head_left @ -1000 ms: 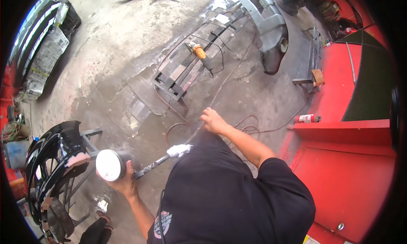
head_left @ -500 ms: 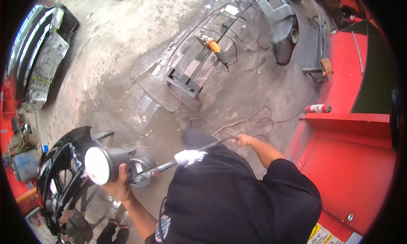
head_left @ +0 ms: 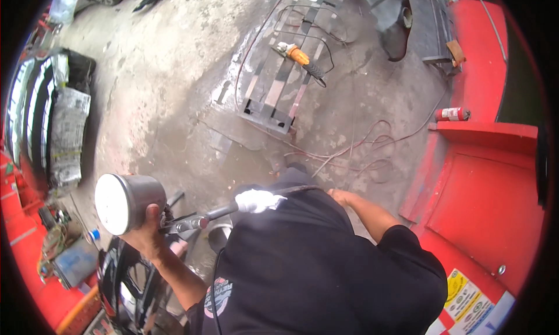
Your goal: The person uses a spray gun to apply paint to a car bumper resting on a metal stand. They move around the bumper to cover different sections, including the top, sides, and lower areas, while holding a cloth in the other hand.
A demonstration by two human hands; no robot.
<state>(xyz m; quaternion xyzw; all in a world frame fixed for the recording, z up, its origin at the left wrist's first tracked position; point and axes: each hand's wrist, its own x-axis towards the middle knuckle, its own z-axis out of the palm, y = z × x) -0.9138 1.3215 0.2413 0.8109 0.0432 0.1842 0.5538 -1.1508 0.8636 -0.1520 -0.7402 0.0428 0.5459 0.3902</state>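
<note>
My left hand (head_left: 144,239) is closed on a spray gun (head_left: 189,223) at the lower left; its thumb lies against the gun's large grey cup with a white round lid (head_left: 112,204). From the gun a hose (head_left: 298,189) runs right across the front of my dark shirt. White cloth (head_left: 255,201) is wrapped around the hose near the gun. My right hand (head_left: 339,197) grips the hose farther right, its fingers partly hidden. Below the gun stands a glossy black bumper (head_left: 119,277), partly covered by my left arm.
An orange angle grinder (head_left: 298,55) lies on a low metal frame (head_left: 265,122) ahead. Loose hose coils (head_left: 372,154) cross the concrete floor. A red canister (head_left: 452,114) rests on a red ledge at right. Paper-masked panels (head_left: 71,125) stand at left.
The view has shifted, with the bumper now lower and farther right. My left hand and the spray gun appear farther left. Both hands keep their hold.
</note>
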